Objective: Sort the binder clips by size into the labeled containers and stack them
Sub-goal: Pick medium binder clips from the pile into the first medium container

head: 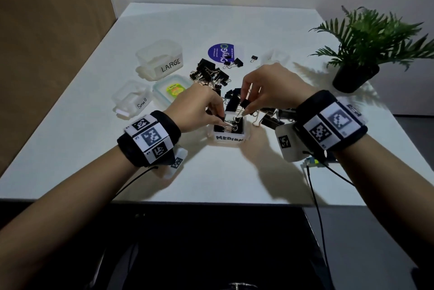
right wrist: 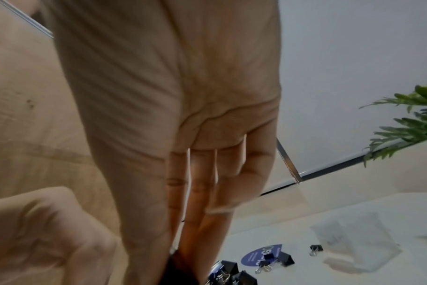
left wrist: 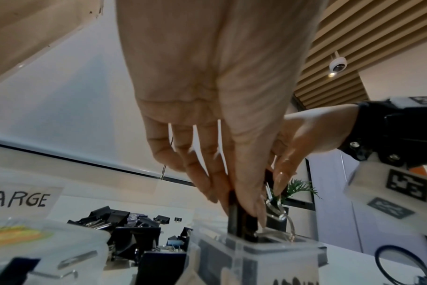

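Observation:
A clear tub labelled MEDIUM (head: 229,138) stands near the table's front middle with several black binder clips in it. My left hand (head: 219,117) reaches into the tub from the left and pinches a black clip (left wrist: 241,223) that stands upright inside it. My right hand (head: 243,106) hovers just above the tub's far edge and pinches another black clip (head: 247,102) whose silver handles (left wrist: 276,210) hang towards the tub. In the right wrist view the fingers (right wrist: 183,241) point down and hide most of that clip. A loose pile of clips (head: 209,73) lies behind the tub.
The LARGE tub (head: 162,62) and the Small tub (head: 131,99) stand at the left, a lid with a green label (head: 171,90) between them. A purple sticker (head: 222,52), a lone small clip (head: 254,58) and clear lids (head: 274,57) lie further back. A potted plant (head: 359,54) stands right.

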`<action>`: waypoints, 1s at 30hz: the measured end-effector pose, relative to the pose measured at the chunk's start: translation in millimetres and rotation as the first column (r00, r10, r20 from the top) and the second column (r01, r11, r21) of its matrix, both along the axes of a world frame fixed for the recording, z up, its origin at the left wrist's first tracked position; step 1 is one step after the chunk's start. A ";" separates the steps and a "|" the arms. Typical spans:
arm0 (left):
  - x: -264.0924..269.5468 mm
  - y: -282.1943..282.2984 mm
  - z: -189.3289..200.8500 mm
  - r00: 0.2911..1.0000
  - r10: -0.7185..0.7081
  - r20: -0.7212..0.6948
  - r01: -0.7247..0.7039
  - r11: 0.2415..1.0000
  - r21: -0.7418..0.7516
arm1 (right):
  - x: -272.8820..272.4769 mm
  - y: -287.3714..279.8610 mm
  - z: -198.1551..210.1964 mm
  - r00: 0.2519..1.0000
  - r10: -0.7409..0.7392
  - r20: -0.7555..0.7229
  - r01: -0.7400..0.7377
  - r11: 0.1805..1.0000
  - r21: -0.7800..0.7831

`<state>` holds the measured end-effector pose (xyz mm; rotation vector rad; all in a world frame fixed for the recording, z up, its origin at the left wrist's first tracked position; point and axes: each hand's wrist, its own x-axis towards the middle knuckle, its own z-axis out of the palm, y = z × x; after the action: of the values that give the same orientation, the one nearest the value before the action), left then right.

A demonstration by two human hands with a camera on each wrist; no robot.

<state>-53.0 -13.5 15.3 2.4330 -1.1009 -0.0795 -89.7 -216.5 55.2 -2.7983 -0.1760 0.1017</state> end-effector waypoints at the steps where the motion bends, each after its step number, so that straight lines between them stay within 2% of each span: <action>1: -0.7 0.0 -0.2 1.000 0.014 0.007 -0.014 1.000 0.012 | -3.8 1.8 -0.5 1.000 0.004 0.016 -0.003 1.000 -0.023; 10: -4.9 -1.3 -1.4 1.000 0.025 0.005 -0.025 0.996 0.088 | -19.9 20.3 -13.5 0.998 0.001 0.056 0.003 0.997 -0.076; 16: -9.2 -5.5 -4.0 0.992 0.025 0.120 -0.048 0.980 0.194 | -24.9 29.9 -22.1 0.998 0.006 0.056 -0.001 0.995 -0.098; 30: -10.4 -5.3 -2.4 0.997 0.049 0.061 -0.065 0.957 0.283 | -30.3 32.6 -31.3 0.995 0.050 0.087 -0.047 0.998 -0.037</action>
<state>-63.4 -18.8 12.9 2.7358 -1.1064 -0.1657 -120.0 -183.8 23.9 -2.8360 -0.2655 -0.0077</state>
